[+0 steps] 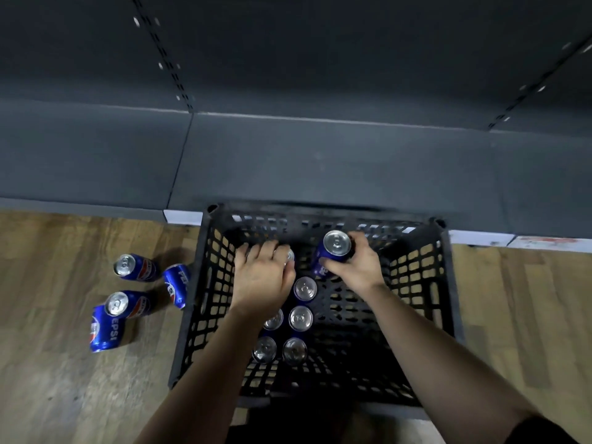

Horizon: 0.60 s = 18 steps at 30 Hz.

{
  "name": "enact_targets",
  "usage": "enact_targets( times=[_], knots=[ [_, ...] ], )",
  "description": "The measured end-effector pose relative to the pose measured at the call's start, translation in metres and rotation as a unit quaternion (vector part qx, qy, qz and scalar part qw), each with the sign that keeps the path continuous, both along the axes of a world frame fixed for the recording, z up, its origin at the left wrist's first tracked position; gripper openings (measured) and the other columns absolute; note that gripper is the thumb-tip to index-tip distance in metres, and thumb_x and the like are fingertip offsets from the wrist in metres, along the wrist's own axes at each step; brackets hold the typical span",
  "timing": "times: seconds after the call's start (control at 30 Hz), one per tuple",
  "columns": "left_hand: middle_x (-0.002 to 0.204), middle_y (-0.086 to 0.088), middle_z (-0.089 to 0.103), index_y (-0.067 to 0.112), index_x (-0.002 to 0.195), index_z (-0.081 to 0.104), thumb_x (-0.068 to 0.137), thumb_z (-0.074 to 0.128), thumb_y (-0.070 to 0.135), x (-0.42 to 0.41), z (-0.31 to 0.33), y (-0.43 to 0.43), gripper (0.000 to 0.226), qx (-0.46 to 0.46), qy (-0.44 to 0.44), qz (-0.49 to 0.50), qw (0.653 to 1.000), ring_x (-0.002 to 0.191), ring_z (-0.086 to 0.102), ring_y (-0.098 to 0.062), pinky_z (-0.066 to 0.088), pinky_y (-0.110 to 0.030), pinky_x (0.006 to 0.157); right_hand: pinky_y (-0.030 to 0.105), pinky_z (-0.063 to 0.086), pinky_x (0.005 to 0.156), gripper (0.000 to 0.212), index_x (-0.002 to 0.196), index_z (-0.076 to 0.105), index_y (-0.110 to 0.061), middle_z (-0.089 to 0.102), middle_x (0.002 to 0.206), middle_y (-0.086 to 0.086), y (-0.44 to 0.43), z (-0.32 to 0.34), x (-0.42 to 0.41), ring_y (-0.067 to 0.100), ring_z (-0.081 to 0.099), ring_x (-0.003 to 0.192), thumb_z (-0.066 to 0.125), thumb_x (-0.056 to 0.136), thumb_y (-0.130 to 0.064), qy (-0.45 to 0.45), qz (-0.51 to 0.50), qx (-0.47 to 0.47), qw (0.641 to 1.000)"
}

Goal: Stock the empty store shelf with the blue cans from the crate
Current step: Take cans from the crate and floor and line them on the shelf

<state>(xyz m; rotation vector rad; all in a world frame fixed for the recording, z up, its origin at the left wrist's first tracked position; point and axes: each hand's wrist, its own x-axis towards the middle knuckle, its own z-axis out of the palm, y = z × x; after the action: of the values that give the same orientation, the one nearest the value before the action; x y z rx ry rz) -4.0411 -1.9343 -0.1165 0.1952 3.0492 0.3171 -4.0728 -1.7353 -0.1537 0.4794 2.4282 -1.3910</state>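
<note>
A black plastic crate (pixel 445 283) stands on the floor against the dark grey shelf (pixel 320 161), which holds nothing. My right hand (pixel 355 267) grips a blue can (pixel 334 248) lifted and tilted near the crate's far side. My left hand (pixel 261 277) reaches down over another can (pixel 290 255) at the crate's far left; its fingers curl over the top, and that can is mostly hidden. Several more cans (pixel 301 318) stand upright in the crate between my forearms.
Several blue cans (pixel 134 267) sit on the wooden floor (pixel 64 379) left of the crate, some upright, some on their sides. White price strips (pixel 480 238) run along the shelf's front edge. The shelf's back panel has slotted uprights.
</note>
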Motion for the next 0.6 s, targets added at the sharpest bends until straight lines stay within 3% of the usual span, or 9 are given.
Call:
enact_targets(
  times=[0.27,0.43,0.6],
  knots=[
    [0.107,-0.003,0.065,0.016,0.111,0.064,0.088,0.036,0.037,0.001,0.185,0.01,0.042,-0.005,0.037,-0.005,0.999,0.096,0.061,-0.027,0.038,-0.046,0.097,0.036,0.054,0.092,0.067,0.112,0.055,-0.033,0.071,0.102,-0.012,0.01,0.191,0.01,0.009,0.067,0.097,0.085,0.053,-0.046,0.037,-0.009,-0.023,0.999],
    [0.109,0.0,0.066,0.017,0.113,0.065,0.089,0.032,0.037,-0.016,0.324,0.016,0.045,-0.003,0.07,-0.01,0.998,0.099,0.06,-0.024,0.034,-0.042,0.097,0.029,0.052,0.091,0.064,0.112,0.054,-0.036,0.07,0.101,-0.015,0.01,0.331,0.001,0.006,0.066,0.097,0.084,0.056,-0.043,0.07,0.027,-0.01,0.997],
    [0.106,-0.001,0.067,0.016,0.111,0.065,0.089,0.034,0.036,-0.035,0.445,0.015,0.043,0.011,0.132,-0.012,0.991,0.097,0.061,-0.024,0.042,-0.047,0.095,0.019,0.051,0.086,0.06,0.112,0.054,-0.034,0.068,0.1,-0.018,0.01,0.452,-0.014,-0.002,0.065,0.092,0.087,0.062,-0.031,0.113,0.048,-0.015,0.992]
  ],
)
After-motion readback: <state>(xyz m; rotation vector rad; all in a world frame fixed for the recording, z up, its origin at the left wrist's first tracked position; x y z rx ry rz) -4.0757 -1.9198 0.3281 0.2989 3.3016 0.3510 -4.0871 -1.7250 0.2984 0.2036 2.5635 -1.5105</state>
